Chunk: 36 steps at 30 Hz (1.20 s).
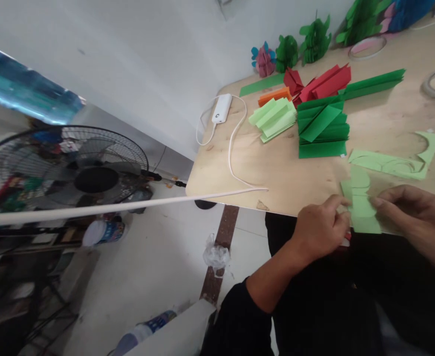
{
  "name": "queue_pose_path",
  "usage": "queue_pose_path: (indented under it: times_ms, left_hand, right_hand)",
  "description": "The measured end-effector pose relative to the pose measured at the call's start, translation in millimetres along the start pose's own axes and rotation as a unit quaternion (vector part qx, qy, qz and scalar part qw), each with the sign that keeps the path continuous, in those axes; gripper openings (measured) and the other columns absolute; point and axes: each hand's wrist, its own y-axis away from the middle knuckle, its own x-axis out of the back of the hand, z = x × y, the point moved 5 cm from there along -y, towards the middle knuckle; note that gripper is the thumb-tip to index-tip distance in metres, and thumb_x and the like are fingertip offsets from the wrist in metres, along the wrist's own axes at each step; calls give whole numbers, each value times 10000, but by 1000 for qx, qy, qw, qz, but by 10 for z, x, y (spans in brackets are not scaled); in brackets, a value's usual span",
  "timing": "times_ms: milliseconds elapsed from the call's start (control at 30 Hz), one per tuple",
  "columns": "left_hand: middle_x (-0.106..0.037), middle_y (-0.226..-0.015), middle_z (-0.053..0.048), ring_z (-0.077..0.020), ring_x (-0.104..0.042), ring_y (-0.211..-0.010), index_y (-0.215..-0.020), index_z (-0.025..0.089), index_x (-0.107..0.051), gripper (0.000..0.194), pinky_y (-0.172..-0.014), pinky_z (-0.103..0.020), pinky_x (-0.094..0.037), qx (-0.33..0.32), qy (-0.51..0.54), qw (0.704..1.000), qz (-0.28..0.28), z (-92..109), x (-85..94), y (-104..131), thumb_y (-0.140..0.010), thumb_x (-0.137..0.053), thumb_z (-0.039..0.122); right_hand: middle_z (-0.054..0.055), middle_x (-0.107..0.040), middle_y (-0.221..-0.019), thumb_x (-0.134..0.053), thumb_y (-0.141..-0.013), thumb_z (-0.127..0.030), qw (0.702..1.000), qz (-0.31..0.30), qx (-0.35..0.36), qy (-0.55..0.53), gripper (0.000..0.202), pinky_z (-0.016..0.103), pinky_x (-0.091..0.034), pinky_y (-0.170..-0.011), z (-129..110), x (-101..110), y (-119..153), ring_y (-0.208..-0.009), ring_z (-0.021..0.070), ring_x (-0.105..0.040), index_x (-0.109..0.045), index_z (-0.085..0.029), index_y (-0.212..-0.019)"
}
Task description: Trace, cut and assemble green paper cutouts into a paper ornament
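A light green paper cutout (pixel 362 210) with scalloped edges is at the table's front edge, between my two hands. My left hand (pixel 323 225) has its fingers curled at the cutout's left edge. Below those fingers a small red and white thing shows, too hidden to name. My right hand (pixel 413 212) pinches the cutout's right edge between thumb and finger. Just beyond lies a light green paper scrap (pixel 395 163) with curved pieces cut out of it.
Folded dark green paper (pixel 323 131), light green pleated paper (pixel 274 118), red folded paper (pixel 324 84) and orange paper (pixel 274 96) lie further back. Paper figures (pixel 315 42) line the wall. A white power bank (pixel 222 109) trails a cable. Left stands a fan (pixel 96 180).
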Motion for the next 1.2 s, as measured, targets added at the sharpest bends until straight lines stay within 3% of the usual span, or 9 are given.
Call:
queue_pose_path:
  times_ms: [67,167,233,333,533,700,833,1000,1200]
  left_hand:
    - [-701,-892,-8,-143,-628,-792,-1189,213,-532,320,-750,-272,-496,-34,-34,998,36,-15,28,9,-910,-384,268]
    - [-662,-1098,-57,-193,-563,-1057,-1106,182,-606,321,-925,-343,-438,-146,-131,979,52,-24,36,6,-926,-364,292]
    - [-600,-1231,-68,-206,-481,-1193,-1140,183,-602,350,-999,-365,-385,-214,-173,960,46,-18,-10,30,-929,-379,352]
    - [-510,-1342,-98,-249,-391,-1283,-1218,169,-559,480,-1056,-418,-317,-254,-218,941,51,13,-105,87,-896,-417,496]
    - [-481,-1371,-92,-250,-361,-1307,-1240,164,-543,488,-1094,-415,-252,-234,-237,941,66,84,-203,24,-927,-340,478]
    - [-480,-1383,-77,-247,-344,-1325,-1223,179,-559,502,-1112,-431,-230,-237,-222,944,56,98,-177,-99,-915,-350,515]
    - [-477,-1394,-73,-244,-318,-1350,-1226,155,-552,563,-1142,-428,-187,-238,-213,946,63,77,-187,-85,-911,-319,559]
    - [-507,-1370,-79,-227,-343,-1344,-1150,138,-590,532,-1153,-425,-187,-227,-204,948,84,53,-232,-68,-921,-315,531]
    - [-506,-1365,-72,-206,-350,-1339,-1267,176,-519,464,-1131,-422,-232,-222,-217,947,82,53,-243,-85,-936,-332,443]
  right_hand:
    - [5,-588,-536,-510,-523,-685,1000,-9,-6,-13,457,332,-373,-466,44,-12,7,-463,175,-519,-562,-255,-668]
    - [8,-595,-544,-540,-529,-694,999,-16,-26,-30,469,329,-367,-450,151,-11,9,-459,175,-512,-569,-257,-697]
    - [12,-604,-546,-556,-524,-698,998,-20,-43,-39,473,336,-369,-443,212,9,11,-469,194,-528,-577,-263,-708]
    - [10,-619,-554,-547,-516,-691,999,-11,-39,-26,444,369,-398,-485,226,84,23,-522,233,-573,-578,-279,-678]
    - [15,-653,-601,-502,-517,-691,999,16,-24,25,421,387,-386,-510,243,218,21,-525,238,-576,-586,-296,-640]
    - [15,-635,-564,-487,-518,-734,999,2,0,34,470,403,-417,-526,291,186,-44,-536,247,-593,-568,-286,-632]
    - [17,-663,-602,-450,-628,-683,993,-12,87,79,429,372,-436,-515,261,107,-119,-551,226,-616,-592,-278,-646]
    - [4,-677,-670,-460,-657,-606,973,-3,177,146,343,424,-443,-680,309,21,-240,-648,240,-638,-591,-289,-659]
    - [12,-637,-628,-425,-750,-567,940,25,271,207,322,383,-394,-635,366,-52,-279,-591,213,-594,-548,-274,-695]
